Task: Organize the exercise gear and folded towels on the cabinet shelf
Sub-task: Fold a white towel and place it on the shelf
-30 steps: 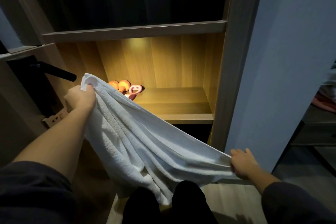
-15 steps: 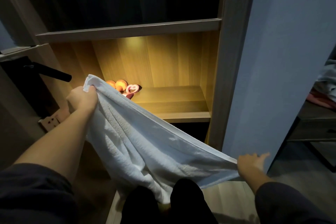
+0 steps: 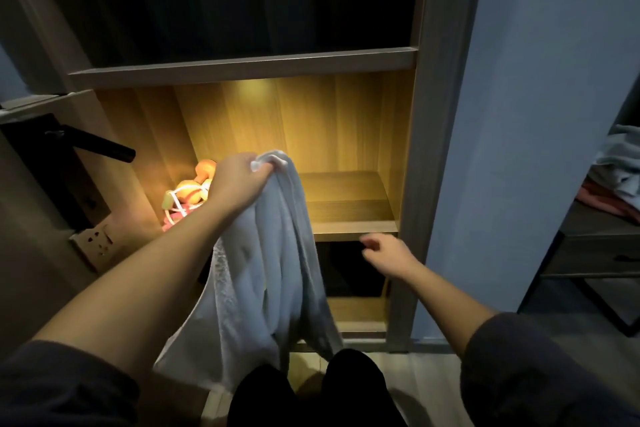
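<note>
Head view: the left hand (image 3: pixel 242 180) is raised in front of the lit cabinet shelf (image 3: pixel 349 208), its fingers and thumb curled tight round a bunched corner of a white towel (image 3: pixel 273 274). From that grip the towel hangs straight down in loose, unfolded folds, falling below the left hand and along the inner side of its forearm, across the shelf's front edge and down to the person's black-clad legs (image 3: pixel 311 392). No part of the towel lies on the shelf. The right hand (image 3: pixel 388 253) is lower than the left hand and off to its right, just beside the hanging towel but apart from it, level with the dark opening under the shelf. Its fingers are loosely curled toward the towel and hold nothing. Just left of the left hand and partly hidden behind it, orange dumbbells (image 3: pixel 202 170) sit in the shelf's back left corner, with a pink and white item (image 3: pixel 178 210) tangled against them that is too blurred to name. The shelf board to the right of the left hand is bare wood under the warm light. Further left of that hand a black door handle (image 3: pixel 100 149) sticks out. Well to the right of the right hand, past a blue wall (image 3: pixel 519 114), a dark side table (image 3: pixel 595 246) carries a heap of cloth (image 3: pixel 620 163).
</note>
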